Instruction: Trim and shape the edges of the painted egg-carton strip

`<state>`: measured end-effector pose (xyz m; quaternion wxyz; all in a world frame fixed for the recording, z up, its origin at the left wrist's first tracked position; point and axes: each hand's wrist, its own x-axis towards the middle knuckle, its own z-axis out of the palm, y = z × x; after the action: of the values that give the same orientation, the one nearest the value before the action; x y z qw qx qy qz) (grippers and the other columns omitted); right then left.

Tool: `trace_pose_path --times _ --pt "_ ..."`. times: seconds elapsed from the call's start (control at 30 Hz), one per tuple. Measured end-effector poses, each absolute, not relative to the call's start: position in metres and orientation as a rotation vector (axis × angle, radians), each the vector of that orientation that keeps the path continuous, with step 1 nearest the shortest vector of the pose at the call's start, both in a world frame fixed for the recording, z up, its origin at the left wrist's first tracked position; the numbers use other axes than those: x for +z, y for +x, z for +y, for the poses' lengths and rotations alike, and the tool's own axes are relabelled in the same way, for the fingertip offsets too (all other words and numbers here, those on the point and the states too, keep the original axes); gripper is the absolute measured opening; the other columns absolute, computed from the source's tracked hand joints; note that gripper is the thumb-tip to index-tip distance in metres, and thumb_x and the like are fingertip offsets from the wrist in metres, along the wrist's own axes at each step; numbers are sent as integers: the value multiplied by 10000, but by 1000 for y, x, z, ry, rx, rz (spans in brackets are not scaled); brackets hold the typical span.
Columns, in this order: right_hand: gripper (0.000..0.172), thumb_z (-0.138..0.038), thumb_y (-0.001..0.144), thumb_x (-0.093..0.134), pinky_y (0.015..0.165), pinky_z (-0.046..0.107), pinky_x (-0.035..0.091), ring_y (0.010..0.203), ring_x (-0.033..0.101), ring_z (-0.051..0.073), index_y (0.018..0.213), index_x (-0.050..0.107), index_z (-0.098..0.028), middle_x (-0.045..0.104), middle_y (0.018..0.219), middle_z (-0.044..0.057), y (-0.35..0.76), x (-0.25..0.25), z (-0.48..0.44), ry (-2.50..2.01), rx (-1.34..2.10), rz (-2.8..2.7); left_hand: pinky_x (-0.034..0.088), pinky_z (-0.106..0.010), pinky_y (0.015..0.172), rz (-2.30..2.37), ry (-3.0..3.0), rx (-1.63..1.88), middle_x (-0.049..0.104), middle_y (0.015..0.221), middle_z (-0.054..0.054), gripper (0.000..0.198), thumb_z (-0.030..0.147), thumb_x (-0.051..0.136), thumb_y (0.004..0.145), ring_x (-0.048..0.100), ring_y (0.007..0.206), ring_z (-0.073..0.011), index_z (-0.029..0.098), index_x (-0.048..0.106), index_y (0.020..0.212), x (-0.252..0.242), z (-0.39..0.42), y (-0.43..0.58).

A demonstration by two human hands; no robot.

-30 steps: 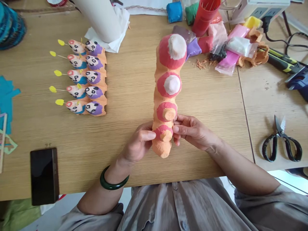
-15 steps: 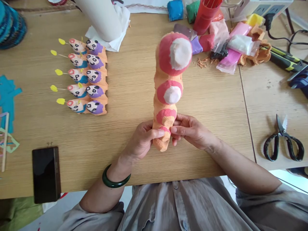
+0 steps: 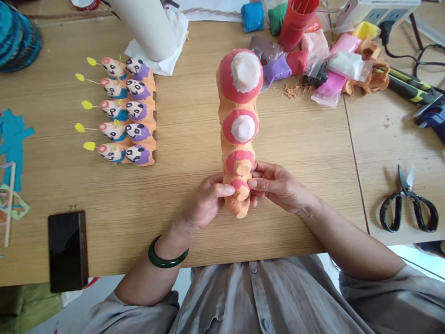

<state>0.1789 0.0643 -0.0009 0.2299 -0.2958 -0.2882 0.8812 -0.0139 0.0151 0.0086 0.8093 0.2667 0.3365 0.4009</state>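
An orange egg-carton strip (image 3: 239,139) stands lifted over the wooden table (image 3: 187,139), its far end raised toward me. Its cones carry pink clay rings, and the two upper cones have white clay caps. My left hand (image 3: 203,204) pinches the strip's lower end from the left, thumb on a pink ring. From the right, my right hand (image 3: 278,185) grips the same lower end with its fingers closed round it. A green bangle (image 3: 167,255) sits on my left wrist.
A second carton piece with painted animal faces and yellow-tipped sticks (image 3: 121,111) lies at left. Clay packets (image 3: 323,65) and a red cup (image 3: 295,18) crowd the back right. Scissors (image 3: 406,208) lie at right, a phone (image 3: 67,250) at the near left edge.
The strip tilted up toward me, then swung slightly left. Both hands kept their grip on its lower end and shifted a little away from me.
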Motion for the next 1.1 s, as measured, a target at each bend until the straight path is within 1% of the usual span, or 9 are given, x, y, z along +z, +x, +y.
trace_pose_path --times 0.07,0.2,0.33,0.5,0.6,0.8,0.93,1.0,1.1 --pt "365 -335 777 945 585 216 595 639 641 86 949 678 -156 693 818 -18 179 -1 64 -807 2428 -795 562 -438 790 714 588 857 748 803 -106 211 338 690 840 730 806 -280 141 761 866 7 14 -15" --pt "324 -297 783 939 610 217 612 582 543 54 933 695 -146 662 773 -37 180 -2 64 -776 2467 -722 553 -416 774 732 638 883 758 808 -105 164 305 726 876 731 827 -273 144 754 867 4 12 -16" --pt "284 -263 786 929 633 222 630 564 503 41 900 697 -144 646 755 -49 179 -4 65 -748 2490 -642 555 -410 775 762 649 887 760 824 -106 200 348 758 871 730 835 -271 148 741 865 4 11 -17" --pt "292 -259 788 929 605 215 618 553 476 40 946 709 -147 655 755 -47 181 -5 66 -753 2529 -611 577 -461 813 700 570 826 766 825 -118 282 431 724 809 744 898 -327 158 750 877 7 14 -18" --pt "277 -259 799 919 604 208 613 557 480 40 948 715 -145 662 762 -40 182 -6 67 -747 2529 -612 583 -472 822 705 556 831 766 822 -122 290 435 713 801 749 905 -337 155 750 867 8 15 -18" --pt "243 -247 812 903 605 187 610 559 498 40 951 733 -141 668 754 -36 182 -6 67 -740 2531 -589 577 -419 784 713 607 882 766 838 -95 177 333 743 873 741 827 -266 158 766 877 5 13 -15" --pt "256 -250 812 903 619 178 615 578 539 48 980 745 -141 675 750 -31 182 -7 67 -759 2530 -590 575 -409 786 764 652 923 750 803 -75 170 322 793 856 717 778 -231 154 765 864 3 12 -16" --pt "253 -249 817 898 623 179 615 579 543 48 988 746 -139 671 745 -32 183 -8 68 -764 2527 -591 578 -414 792 779 649 923 746 798 -72 191 337 809 839 712 773 -229 155 754 855 3 13 -16" --pt "257 -255 818 899 617 192 615 572 526 48 991 747 -140 671 753 -33 183 -9 68 -766 2519 -609 573 -416 767 752 619 881 750 821 -93 230 375 798 823 723 817 -264 155 738 853 5 14 -16"
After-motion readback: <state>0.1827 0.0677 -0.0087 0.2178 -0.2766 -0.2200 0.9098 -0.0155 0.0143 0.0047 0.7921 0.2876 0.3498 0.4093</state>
